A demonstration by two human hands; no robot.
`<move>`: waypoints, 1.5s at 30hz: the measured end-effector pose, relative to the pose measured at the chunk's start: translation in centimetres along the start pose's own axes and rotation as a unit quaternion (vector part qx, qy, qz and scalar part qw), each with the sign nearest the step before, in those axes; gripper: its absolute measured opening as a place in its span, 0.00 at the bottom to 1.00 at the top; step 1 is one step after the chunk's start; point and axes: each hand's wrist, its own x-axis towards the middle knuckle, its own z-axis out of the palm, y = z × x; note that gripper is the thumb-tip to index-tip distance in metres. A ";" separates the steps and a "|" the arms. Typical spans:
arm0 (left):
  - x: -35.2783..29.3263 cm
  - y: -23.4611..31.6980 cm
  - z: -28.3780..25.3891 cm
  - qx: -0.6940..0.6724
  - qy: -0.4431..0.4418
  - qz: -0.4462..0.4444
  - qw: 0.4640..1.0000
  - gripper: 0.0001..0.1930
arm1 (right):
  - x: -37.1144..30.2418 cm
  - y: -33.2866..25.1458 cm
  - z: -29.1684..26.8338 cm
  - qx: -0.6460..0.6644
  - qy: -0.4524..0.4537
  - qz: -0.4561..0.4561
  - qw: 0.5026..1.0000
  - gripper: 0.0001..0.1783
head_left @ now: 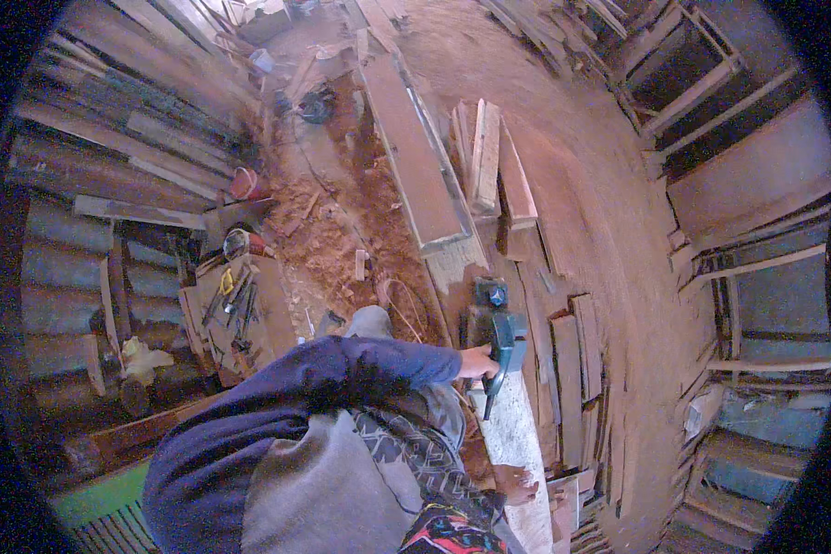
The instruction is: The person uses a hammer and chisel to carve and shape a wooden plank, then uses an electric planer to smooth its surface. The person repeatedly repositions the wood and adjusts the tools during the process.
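Observation:
A dark green power planer point(508, 340) with a blue knob at its far end rests on a long plank. My left hand point(478, 363), at the end of a blue sleeve, is closed round the planer's side next to its handle. Nearer to me, the plank point(512, 429) has a pale, whitish top, with a reddish-brown patch whose nature I cannot make out. My right hand does not show. My knee or foot in grey cloth point(369, 323) is behind the left forearm.
A long board point(420, 175) runs away beyond the planer, with short beams point(485, 157) to its right. Loose planks point(572, 360) lie right of the work. At left, hand tools point(240, 300) lie on a board by a red container point(246, 183). Shavings point(328, 240) cover the ground.

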 end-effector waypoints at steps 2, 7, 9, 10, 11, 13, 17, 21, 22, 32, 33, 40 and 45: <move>-1.3 1.1 -1.9 0.166 -0.062 0.094 0.980 0.09 | 1.2 -1.5 0.0 -0.011 -0.004 -0.024 1.000 0.25; -4.4 8.2 -11.6 0.202 0.207 0.108 0.951 0.16 | 3.9 -11.5 0.6 0.228 -0.119 -0.095 0.962 0.16; -4.5 12.4 -18.4 0.317 0.404 0.176 0.840 0.17 | 3.8 -17.2 0.1 0.306 -0.170 -0.057 0.935 0.15; -3.7 14.9 -22.0 0.264 0.487 0.116 0.825 0.19 | 3.9 -19.9 -0.5 0.364 -0.185 -0.058 0.911 0.15; -3.4 16.6 -25.0 0.236 0.553 0.085 0.795 0.25 | 3.8 -22.4 -1.1 0.418 -0.236 -0.030 0.877 0.15; -2.5 19.2 -30.8 0.175 0.640 0.033 0.747 0.40 | 3.9 -26.7 -2.4 0.526 -0.331 -0.003 0.783 0.14; 0.6 21.6 -39.6 0.048 0.680 -0.034 0.731 0.66 | 4.5 -31.7 -3.9 0.467 -0.430 -0.097 0.767 0.23; 6.1 21.1 -46.5 0.022 0.694 -0.035 0.719 0.75 | 5.0 -33.4 -3.3 0.458 -0.547 -0.026 0.701 0.25; 7.9 20.7 -47.7 0.012 0.683 0.015 0.730 0.76 | 4.7 -33.6 -2.8 0.456 -0.578 -0.018 0.677 0.26; 10.6 21.7 -47.3 0.090 0.749 -0.054 0.654 0.77 | 2.2 -23.9 1.1 0.466 -0.497 0.123 0.721 0.21; 10.2 21.6 -45.9 0.103 0.745 -0.085 0.654 0.76 | 2.3 -22.6 1.1 0.472 -0.496 0.112 0.720 0.22; 7.7 15.5 -36.6 0.483 0.668 -0.064 0.563 0.74 | 3.1 -19.0 1.9 0.429 -0.474 0.180 0.747 0.26; 1.7 17.8 -38.6 0.663 0.238 0.093 0.704 0.76 | 3.3 -19.5 2.4 0.468 -0.493 0.120 0.724 0.31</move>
